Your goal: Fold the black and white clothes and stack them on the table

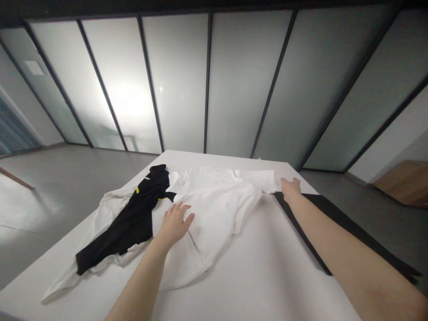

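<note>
A white short-sleeved shirt [210,200] lies spread on the white table, its collar toward the far edge and its hem toward me. Over its left part rests my left hand [176,223], fingers spread and nothing gripped. My right hand [291,187] is just beyond the end of the shirt's right sleeve [265,180]. Its visible fingers stand apart, and no cloth shows between them. Left of the shirt lies a bunched black garment [130,227] with yellow and grey marks, on top of another white garment [107,209].
A flat black board or sheet [326,209] lies along the right side of the white table [254,285], partly under my right forearm. Frosted glass panels [245,84] in dark frames stand behind. A wooden piece [404,185] is at the far right.
</note>
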Demonstrator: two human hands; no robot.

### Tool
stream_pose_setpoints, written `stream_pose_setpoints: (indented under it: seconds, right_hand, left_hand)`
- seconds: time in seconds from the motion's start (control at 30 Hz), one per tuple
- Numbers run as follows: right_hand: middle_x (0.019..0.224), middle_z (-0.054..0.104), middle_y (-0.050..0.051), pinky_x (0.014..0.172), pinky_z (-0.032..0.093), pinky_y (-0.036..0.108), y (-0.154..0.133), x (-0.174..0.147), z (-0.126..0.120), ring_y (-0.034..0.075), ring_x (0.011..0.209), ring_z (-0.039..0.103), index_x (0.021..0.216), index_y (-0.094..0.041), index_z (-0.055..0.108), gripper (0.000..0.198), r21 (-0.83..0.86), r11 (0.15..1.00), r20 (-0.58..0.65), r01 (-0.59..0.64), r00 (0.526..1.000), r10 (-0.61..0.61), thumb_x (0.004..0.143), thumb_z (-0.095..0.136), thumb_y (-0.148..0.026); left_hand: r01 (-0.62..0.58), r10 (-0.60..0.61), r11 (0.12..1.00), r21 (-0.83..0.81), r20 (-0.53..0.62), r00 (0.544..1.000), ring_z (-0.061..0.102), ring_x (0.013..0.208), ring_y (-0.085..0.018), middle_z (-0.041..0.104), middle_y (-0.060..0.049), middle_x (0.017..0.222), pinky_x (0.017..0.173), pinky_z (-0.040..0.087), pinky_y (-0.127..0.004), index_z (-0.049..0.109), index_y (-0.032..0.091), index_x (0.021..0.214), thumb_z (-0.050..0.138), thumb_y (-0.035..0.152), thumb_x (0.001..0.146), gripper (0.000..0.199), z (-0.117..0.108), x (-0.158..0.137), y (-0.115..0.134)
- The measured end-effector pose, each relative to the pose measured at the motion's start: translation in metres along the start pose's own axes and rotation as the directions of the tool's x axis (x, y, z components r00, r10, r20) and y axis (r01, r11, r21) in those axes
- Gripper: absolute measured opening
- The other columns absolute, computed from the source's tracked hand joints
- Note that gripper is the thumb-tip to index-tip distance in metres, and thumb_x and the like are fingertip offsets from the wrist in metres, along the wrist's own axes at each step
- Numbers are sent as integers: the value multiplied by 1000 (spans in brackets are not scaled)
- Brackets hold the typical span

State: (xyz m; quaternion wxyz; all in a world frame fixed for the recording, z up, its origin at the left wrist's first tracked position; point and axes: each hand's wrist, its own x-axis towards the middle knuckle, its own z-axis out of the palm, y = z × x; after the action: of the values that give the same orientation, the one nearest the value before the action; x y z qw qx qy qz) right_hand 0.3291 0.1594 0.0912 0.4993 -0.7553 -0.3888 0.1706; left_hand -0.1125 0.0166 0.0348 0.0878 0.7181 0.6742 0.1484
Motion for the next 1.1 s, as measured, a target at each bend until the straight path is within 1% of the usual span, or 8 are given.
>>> stream_pose_setpoints:
  seconds: [0.27, 0.5, 0.6, 0.7, 0.77, 0.83, 1.0, 1.1]
  right_hand:
    - [131, 64, 25, 116, 29, 59, 57, -126, 56, 49, 136, 48, 103, -15, 69, 33, -260, 926, 408, 272, 900, -150, 78, 78, -34]
    - [129, 71, 9, 112, 42, 41, 53, -188, 61, 28, 125, 62, 119, -26, 62, 32, -17, 884, 567, 468, 732, -376, 86, 60, -24]
    - [116, 76, 7, 97, 53, 41, 53, -197, 55, 26, 105, 71, 132, -26, 55, 46, 194, 950, 570, 245, 760, -312, 87, 62, -32]
    - [102, 78, 3, 84, 59, 39, 53, -201, 47, 25, 92, 75, 140, -27, 47, 64, 450, 840, 587, -303, 809, -22, 81, 73, -30]
    - [100, 80, 4, 81, 61, 36, 52, -202, 38, 24, 90, 76, 132, -25, 53, 59, 476, 682, 656, -556, 741, 145, 79, 77, -25]
    - [100, 80, 10, 78, 62, 34, 53, -202, 25, 24, 87, 76, 118, -18, 64, 42, 378, 619, 769, -689, 606, 205, 80, 79, -25]
    - [107, 81, 17, 86, 62, 38, 62, -204, -11, 27, 90, 78, 109, -12, 72, 38, 127, 726, 951, -675, 292, 105, 76, 86, -25]
    - [113, 80, 16, 89, 62, 42, 67, -192, -23, 30, 97, 78, 114, -15, 72, 43, 60, 779, 967, -624, 231, 110, 74, 88, -23]
  left_hand:
    - [284, -309, 933, 223, 84, 947, 58, 129, -44, 60, -27, 136, 98, 49, -53, 55, 13, 141, 51, 49, 99, 55, -6, -11, 12]
    - [148, -120, 982, -116, 222, 968, 70, 115, -33, 73, -19, 120, 96, 48, -40, 47, 17, 140, 53, 31, 97, 46, 3, -4, 7]
    - [83, -26, 961, -264, 216, 976, 71, 114, -32, 75, -15, 117, 97, 48, -39, 49, 20, 138, 55, 26, 93, 47, 11, -3, 7]
    - [44, 29, 919, -392, 177, 984, 67, 122, -30, 72, -15, 128, 104, 46, -39, 51, 21, 137, 58, 26, 89, 49, 17, -3, 9]
    - [36, 42, 896, -442, 167, 985, 63, 129, -30, 68, -15, 135, 108, 43, -39, 51, 21, 138, 59, 26, 88, 51, 18, -4, 11]
    - [49, 48, 883, -467, 194, 980, 64, 126, -30, 68, -13, 134, 107, 44, -39, 52, 21, 138, 59, 28, 87, 52, 16, -6, 14]
    - [111, 128, 864, -492, 427, 895, 68, 97, -28, 73, -4, 102, 87, 50, -36, 68, 24, 115, 62, 34, 83, 34, -2, -13, 14]
    - [99, 285, 793, -601, 510, 812, 67, 95, -25, 72, -2, 97, 82, 49, -31, 75, 24, 100, 68, 33, 77, 25, -9, -14, 7]
